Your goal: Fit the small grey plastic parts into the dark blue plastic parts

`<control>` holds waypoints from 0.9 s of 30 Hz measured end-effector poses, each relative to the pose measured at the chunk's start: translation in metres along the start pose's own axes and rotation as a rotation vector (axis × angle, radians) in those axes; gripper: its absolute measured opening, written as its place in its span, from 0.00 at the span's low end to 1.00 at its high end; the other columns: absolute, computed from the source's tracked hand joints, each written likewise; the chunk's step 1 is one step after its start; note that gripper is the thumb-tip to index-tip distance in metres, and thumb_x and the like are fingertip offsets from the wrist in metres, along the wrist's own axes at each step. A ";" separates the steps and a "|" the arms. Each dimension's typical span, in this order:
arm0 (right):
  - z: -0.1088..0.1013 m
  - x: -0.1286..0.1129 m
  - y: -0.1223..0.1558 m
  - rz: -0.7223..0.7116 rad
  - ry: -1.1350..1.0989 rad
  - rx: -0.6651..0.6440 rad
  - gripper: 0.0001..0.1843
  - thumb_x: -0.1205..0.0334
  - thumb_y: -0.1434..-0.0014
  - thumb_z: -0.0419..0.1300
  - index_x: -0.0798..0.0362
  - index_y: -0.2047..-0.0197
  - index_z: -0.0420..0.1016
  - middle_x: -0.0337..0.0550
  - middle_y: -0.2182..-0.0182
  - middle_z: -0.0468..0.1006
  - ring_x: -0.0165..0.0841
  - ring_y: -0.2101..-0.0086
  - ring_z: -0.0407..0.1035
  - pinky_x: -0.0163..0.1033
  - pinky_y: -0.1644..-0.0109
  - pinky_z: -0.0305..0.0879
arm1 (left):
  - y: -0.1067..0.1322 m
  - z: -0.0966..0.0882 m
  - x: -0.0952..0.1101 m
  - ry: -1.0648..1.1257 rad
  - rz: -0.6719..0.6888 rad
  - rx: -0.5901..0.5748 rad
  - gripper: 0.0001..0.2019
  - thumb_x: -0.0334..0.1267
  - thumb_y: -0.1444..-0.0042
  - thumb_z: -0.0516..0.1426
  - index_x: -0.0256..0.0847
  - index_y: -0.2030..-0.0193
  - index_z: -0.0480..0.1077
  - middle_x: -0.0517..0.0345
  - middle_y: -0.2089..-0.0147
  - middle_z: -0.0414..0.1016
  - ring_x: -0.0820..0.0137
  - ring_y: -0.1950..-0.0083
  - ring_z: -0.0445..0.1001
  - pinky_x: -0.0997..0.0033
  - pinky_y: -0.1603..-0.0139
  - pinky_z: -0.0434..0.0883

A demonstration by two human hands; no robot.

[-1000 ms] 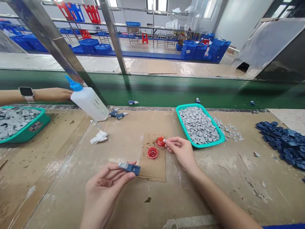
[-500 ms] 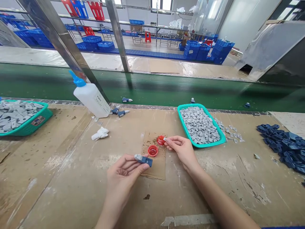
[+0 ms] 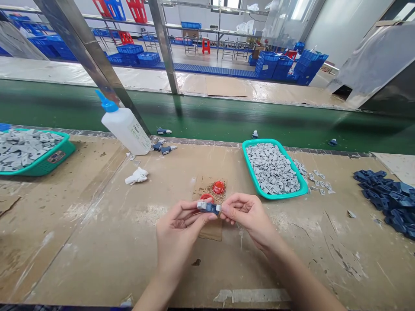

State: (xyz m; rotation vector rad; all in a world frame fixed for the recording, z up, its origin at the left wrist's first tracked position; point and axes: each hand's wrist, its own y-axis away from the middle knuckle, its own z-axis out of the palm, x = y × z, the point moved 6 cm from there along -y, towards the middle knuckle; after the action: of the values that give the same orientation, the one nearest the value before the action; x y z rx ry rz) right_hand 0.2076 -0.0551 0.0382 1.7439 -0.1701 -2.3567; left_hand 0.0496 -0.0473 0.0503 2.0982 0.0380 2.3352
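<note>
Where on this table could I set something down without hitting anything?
Bare table spreads left of the left hand, nearer than the white tissue. A smaller patch lies between tissue and red cups. Crowded: the cups, with the right hand close by, and the right side's green basket, grey pieces and blue parts.

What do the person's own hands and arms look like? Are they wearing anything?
The left hand and right hand are both bare, with no gloves. No rings, watches or bracelets can be seen. No sleeves show on the forearms either. The fingernails are too small to make out clearly.
</note>
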 end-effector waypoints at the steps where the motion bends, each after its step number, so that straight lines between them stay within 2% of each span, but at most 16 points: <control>1: 0.000 0.000 0.000 0.005 0.008 -0.005 0.12 0.55 0.49 0.69 0.55 0.70 0.77 0.40 0.76 0.78 0.25 0.75 0.68 0.30 0.72 0.63 | 0.001 0.000 0.001 -0.015 0.009 0.003 0.10 0.30 0.56 0.68 0.39 0.66 0.74 0.55 0.60 0.82 0.60 0.55 0.80 0.69 0.53 0.79; 5: -0.001 0.002 0.000 0.034 0.055 -0.031 0.15 0.53 0.49 0.69 0.55 0.69 0.72 0.38 0.78 0.76 0.25 0.77 0.66 0.31 0.72 0.62 | 0.004 0.003 0.004 -0.081 0.033 -0.022 0.08 0.30 0.55 0.67 0.40 0.67 0.75 0.55 0.59 0.82 0.60 0.56 0.80 0.70 0.55 0.79; 10: -0.002 0.012 0.001 0.110 0.105 -0.139 0.19 0.51 0.49 0.67 0.50 0.63 0.63 0.32 0.80 0.71 0.26 0.77 0.63 0.29 0.77 0.58 | 0.003 0.007 0.005 -0.160 0.103 -0.146 0.06 0.30 0.53 0.66 0.41 0.67 0.76 0.58 0.61 0.82 0.64 0.61 0.81 0.71 0.57 0.80; 13: 0.000 0.009 0.002 0.094 0.092 -0.154 0.19 0.51 0.48 0.67 0.50 0.60 0.63 0.33 0.75 0.72 0.27 0.75 0.65 0.30 0.75 0.59 | 0.000 0.012 0.002 -0.137 0.063 -0.229 0.09 0.31 0.53 0.66 0.42 0.63 0.76 0.58 0.59 0.82 0.64 0.59 0.81 0.68 0.54 0.79; 16: -0.003 -0.003 0.001 0.040 0.158 -0.125 0.16 0.51 0.45 0.64 0.51 0.60 0.66 0.38 0.71 0.76 0.30 0.71 0.68 0.33 0.70 0.63 | -0.007 0.019 -0.003 -0.130 0.004 -0.307 0.16 0.34 0.51 0.65 0.42 0.54 0.73 0.54 0.53 0.80 0.62 0.54 0.79 0.62 0.49 0.77; 18: -0.019 -0.018 0.000 -0.060 0.282 0.004 0.14 0.51 0.44 0.63 0.51 0.61 0.70 0.41 0.68 0.78 0.32 0.68 0.71 0.35 0.66 0.64 | -0.017 0.023 -0.003 -0.181 0.017 -0.333 0.25 0.36 0.49 0.63 0.42 0.43 0.68 0.51 0.50 0.78 0.61 0.50 0.78 0.58 0.45 0.74; 20: -0.052 -0.036 0.003 -0.184 0.466 0.276 0.12 0.51 0.42 0.61 0.50 0.62 0.74 0.43 0.64 0.79 0.35 0.65 0.71 0.38 0.63 0.65 | -0.035 0.023 -0.001 -0.273 0.088 -0.325 0.33 0.37 0.46 0.61 0.42 0.34 0.56 0.49 0.48 0.76 0.62 0.47 0.75 0.56 0.42 0.70; 22: -0.090 -0.052 0.013 -0.275 0.688 0.601 0.13 0.50 0.41 0.58 0.49 0.61 0.76 0.44 0.62 0.78 0.36 0.65 0.70 0.40 0.63 0.64 | -0.059 0.020 0.007 -0.396 0.222 -0.283 0.37 0.37 0.43 0.57 0.43 0.29 0.44 0.48 0.47 0.75 0.64 0.45 0.73 0.56 0.39 0.67; 23: -0.106 -0.057 0.017 -0.297 0.798 0.719 0.13 0.50 0.41 0.58 0.49 0.61 0.77 0.45 0.61 0.78 0.37 0.65 0.70 0.42 0.62 0.63 | -0.074 0.020 0.011 -0.471 0.287 -0.269 0.38 0.36 0.42 0.55 0.43 0.29 0.41 0.48 0.46 0.74 0.64 0.44 0.72 0.56 0.39 0.65; 25: -0.128 -0.059 0.020 -0.302 0.985 0.828 0.14 0.50 0.41 0.58 0.49 0.62 0.79 0.47 0.62 0.78 0.40 0.64 0.68 0.45 0.60 0.63 | -0.108 0.020 0.016 -0.651 0.388 -0.253 0.35 0.33 0.41 0.51 0.42 0.29 0.42 0.47 0.47 0.73 0.64 0.45 0.71 0.56 0.40 0.64; 27: -0.138 -0.054 0.016 -0.286 1.122 0.853 0.13 0.51 0.42 0.59 0.49 0.63 0.81 0.49 0.63 0.78 0.44 0.61 0.67 0.47 0.59 0.62 | -0.146 0.026 0.017 -0.869 0.448 -0.257 0.32 0.29 0.43 0.49 0.40 0.30 0.49 0.47 0.47 0.73 0.62 0.46 0.71 0.56 0.41 0.65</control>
State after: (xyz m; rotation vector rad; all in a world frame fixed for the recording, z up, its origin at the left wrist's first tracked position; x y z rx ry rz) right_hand 0.3563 -0.0543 0.0513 3.3396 -0.8345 -1.0660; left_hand 0.0718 0.0996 0.0667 2.9533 -0.7410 1.2321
